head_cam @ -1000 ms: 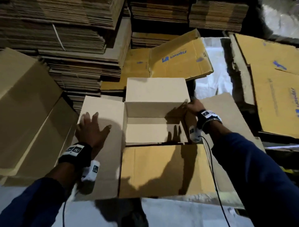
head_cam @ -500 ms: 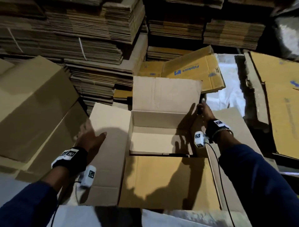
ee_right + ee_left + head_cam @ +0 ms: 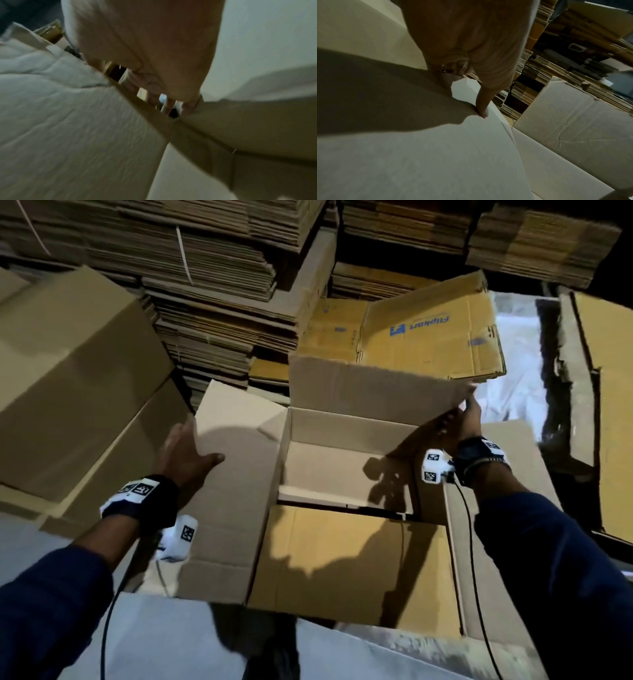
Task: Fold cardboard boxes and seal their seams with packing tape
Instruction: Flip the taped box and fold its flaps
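The box point(image 3: 346, 470) stands open in front of the person, all four flaps spread. The far flap point(image 3: 373, 392) tilts up toward the stacks. The left flap point(image 3: 236, 470) slopes outward, and the near flap point(image 3: 346, 563) lies flat toward the person. The right hand point(image 3: 462, 421) pinches the far flap's right corner, fingers behind the card and thumb in front, probably to fold it inward. The left hand point(image 3: 186, 455) holds the left flap by its outer edge, thumb on top, which looks like steadying the box or readying that flap to close.

The right flap point(image 3: 507, 446) is largely hidden by the right arm. No tape shows in any view. The right wrist view is blurred, so the finger placement there is hard to read. Flat cardboard stacks point(image 3: 212, 296) rise behind, and a large box point(image 3: 75, 378) sits to the left.
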### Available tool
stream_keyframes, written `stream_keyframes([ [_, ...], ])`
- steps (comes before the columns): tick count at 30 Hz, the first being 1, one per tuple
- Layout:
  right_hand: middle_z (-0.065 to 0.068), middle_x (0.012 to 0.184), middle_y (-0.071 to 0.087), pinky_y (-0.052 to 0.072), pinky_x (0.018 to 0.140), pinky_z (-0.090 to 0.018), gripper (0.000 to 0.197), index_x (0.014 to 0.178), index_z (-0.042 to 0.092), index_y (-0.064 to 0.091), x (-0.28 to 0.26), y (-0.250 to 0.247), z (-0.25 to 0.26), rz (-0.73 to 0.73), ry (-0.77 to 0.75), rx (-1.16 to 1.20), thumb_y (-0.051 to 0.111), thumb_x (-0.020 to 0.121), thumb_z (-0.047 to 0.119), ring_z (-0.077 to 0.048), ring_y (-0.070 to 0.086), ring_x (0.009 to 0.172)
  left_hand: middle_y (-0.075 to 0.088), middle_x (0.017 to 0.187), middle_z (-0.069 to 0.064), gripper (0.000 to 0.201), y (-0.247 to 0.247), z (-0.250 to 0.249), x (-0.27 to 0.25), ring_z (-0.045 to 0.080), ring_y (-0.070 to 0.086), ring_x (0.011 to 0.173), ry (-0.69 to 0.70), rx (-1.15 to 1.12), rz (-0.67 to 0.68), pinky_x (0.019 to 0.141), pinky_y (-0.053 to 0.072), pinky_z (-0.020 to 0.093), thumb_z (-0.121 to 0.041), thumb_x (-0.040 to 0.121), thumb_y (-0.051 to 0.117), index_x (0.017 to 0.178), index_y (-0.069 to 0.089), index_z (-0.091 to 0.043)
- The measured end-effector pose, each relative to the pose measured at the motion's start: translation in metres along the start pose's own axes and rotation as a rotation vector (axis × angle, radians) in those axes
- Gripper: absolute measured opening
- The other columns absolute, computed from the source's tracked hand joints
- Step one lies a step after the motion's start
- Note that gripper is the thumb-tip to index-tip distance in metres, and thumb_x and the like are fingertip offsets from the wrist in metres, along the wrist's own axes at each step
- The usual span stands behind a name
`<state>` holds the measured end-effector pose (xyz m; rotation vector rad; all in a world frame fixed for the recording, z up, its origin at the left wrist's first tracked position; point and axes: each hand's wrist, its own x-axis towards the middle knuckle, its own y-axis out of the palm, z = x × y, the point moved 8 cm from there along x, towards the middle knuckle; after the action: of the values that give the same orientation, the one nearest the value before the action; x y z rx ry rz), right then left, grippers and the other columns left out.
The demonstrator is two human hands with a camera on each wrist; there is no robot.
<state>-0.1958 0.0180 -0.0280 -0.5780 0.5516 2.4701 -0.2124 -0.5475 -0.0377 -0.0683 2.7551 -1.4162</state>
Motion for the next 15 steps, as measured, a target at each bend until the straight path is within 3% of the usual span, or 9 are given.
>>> stream_keyframes([
  [3, 0.002, 0.091, 0.063, 0.053, 0.057, -0.023, 0.016, 0.099, 0.018, 0.061, -0.016, -0.036, -0.006, -0.023, -0.019, -0.401, 0.051, 0.105, 0.028, -0.015, 0.065, 0.079, 0.058, 0.119, 0.015, 0.067, -0.012, -0.017, -0.004, 0.04, 0.055, 0.114, 0.077, 0.037, 0.056, 0.092, 0.049, 0.05, -0.039, 0.077, 0.081, 0.135, 0.051, -0.022],
  [5, -0.003, 0.086, 0.066, 0.053, 0.054, -0.021, 0.009, 0.099, 0.013, 0.067, -0.031, -0.058, -0.007, -0.02, -0.044, -0.783, 0.065, 0.098, 0.022, -0.013, 0.07, 0.07, 0.061, 0.134, 0.014, 0.071, -0.025, -0.036, -0.01, 0.038, 0.056, 0.123, 0.141, 0.066, 0.17, 0.095, 0.045, 0.048, -0.049, 0.083, 0.078, 0.142, 0.049, -0.022],
  [6, -0.007, 0.084, 0.069, 0.054, 0.056, -0.022, 0.017, 0.096, 0.009, 0.072, -0.034, -0.064, -0.011, -0.005, -0.073, -0.964, 0.07, 0.095, 0.027, -0.014, 0.073, 0.069, 0.061, 0.139, 0.009, 0.071, -0.032, -0.041, -0.014, 0.034, 0.056, 0.127, 0.136, 0.035, 0.233, 0.099, 0.045, 0.046, -0.052, 0.086, 0.079, 0.143, 0.048, -0.025],
  [8, -0.013, 0.091, 0.075, 0.059, 0.076, -0.035, 0.034, 0.098, 0.011, 0.079, -0.048, -0.069, -0.022, 0.058, -0.114, -1.376, 0.073, 0.091, 0.043, -0.029, 0.074, 0.087, 0.062, 0.138, -0.006, 0.064, -0.044, -0.056, -0.029, 0.022, 0.06, 0.125, 0.108, -0.108, 0.375, 0.108, 0.046, 0.046, -0.059, 0.083, 0.081, 0.135, 0.049, -0.037],
  [10, -0.008, 0.11, 0.075, 0.054, 0.093, -0.048, 0.038, 0.107, 0.028, 0.079, -0.062, -0.077, -0.038, 0.123, -0.175, -1.683, 0.069, 0.084, 0.056, -0.033, 0.068, 0.107, 0.062, 0.139, -0.012, 0.067, -0.049, -0.076, -0.055, 0.013, 0.06, 0.125, 0.141, -0.208, 0.475, 0.11, 0.048, 0.048, -0.071, 0.078, 0.08, 0.133, 0.049, -0.049],
  [12, -0.005, 0.116, 0.072, 0.048, 0.099, -0.051, 0.043, 0.108, 0.036, 0.078, -0.085, -0.089, -0.043, 0.062, -0.254, -1.731, 0.066, 0.08, 0.066, -0.034, 0.063, 0.117, 0.055, 0.143, -0.014, 0.062, -0.039, -0.102, -0.093, 0.009, 0.056, 0.127, 0.155, -0.283, 0.591, 0.106, 0.049, 0.042, -0.073, 0.082, 0.074, 0.134, 0.043, -0.059],
  [13, -0.007, 0.12, 0.071, 0.046, 0.1, -0.053, 0.046, 0.111, 0.035, 0.078, -0.098, -0.099, -0.042, -0.027, -0.287, -1.678, 0.065, 0.081, 0.067, -0.035, 0.061, 0.12, 0.053, 0.142, -0.014, 0.056, -0.027, -0.113, -0.11, 0.008, 0.055, 0.126, 0.154, -0.318, 0.644, 0.103, 0.05, 0.036, -0.07, 0.087, 0.069, 0.135, 0.043, -0.058],
  [15, -0.011, 0.134, 0.061, 0.039, 0.105, -0.055, 0.045, 0.125, 0.029, 0.071, -0.129, -0.131, -0.037, -0.26, -0.292, -1.594, 0.065, 0.089, 0.055, -0.036, 0.05, 0.131, 0.056, 0.137, -0.012, 0.043, 0.009, -0.133, -0.149, 0.004, 0.057, 0.12, 0.202, -0.294, 0.724, 0.097, 0.048, 0.021, -0.057, 0.101, 0.057, 0.14, 0.052, -0.041],
])
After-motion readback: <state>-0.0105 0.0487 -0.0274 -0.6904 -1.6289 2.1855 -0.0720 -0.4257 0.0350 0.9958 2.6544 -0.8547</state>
